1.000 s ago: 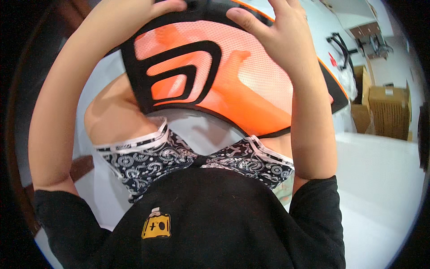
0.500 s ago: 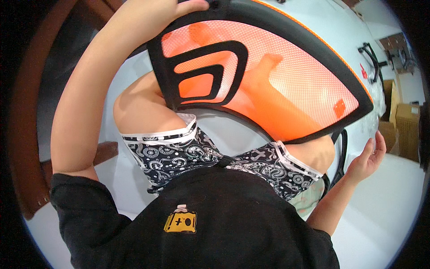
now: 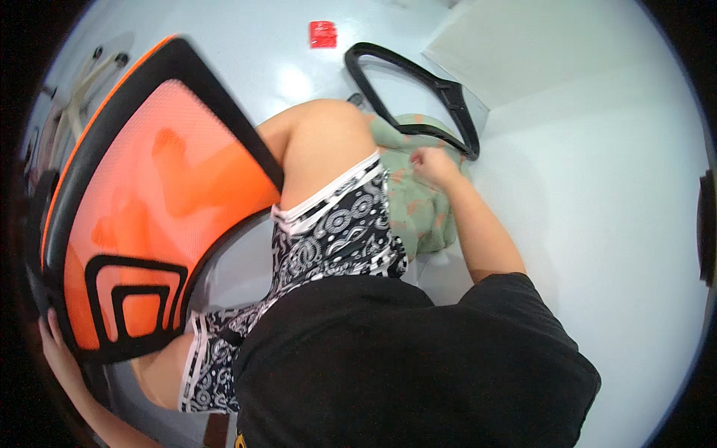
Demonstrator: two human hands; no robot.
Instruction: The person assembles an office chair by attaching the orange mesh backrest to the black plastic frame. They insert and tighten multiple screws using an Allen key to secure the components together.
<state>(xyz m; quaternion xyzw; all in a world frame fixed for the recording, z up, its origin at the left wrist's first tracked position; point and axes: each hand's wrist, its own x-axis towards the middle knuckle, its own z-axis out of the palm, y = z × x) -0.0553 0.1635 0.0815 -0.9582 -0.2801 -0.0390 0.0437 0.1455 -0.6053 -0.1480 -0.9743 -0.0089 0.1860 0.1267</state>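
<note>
Across my thighs rests an office chair back (image 3: 216, 104) with orange mesh and a black frame, its curved outer edge facing left. My left hand (image 3: 58, 347) holds the black frame at its lower left corner, the fingers lying along the edge. Bare feet show through the mesh. My right hand (image 3: 437, 168) is over a green cloth-covered seat or cushion (image 3: 418, 224) with an orange pattern. Its fingers look curled but are blurred, and no held thing shows. Just beyond it, a black loop-shaped chair armrest (image 3: 407, 66) leans on the green cloth.
A red packet (image 3: 323, 34) lies on the pale floor ahead. At the far left stands a light-coloured chair base (image 3: 75, 104) with casters. A white wall or panel (image 3: 582, 187) runs along my right side.
My view has swung to the right, so the chair back now appears at the left. My right hand has moved from beside my thigh to the green cloth near the armrest.
</note>
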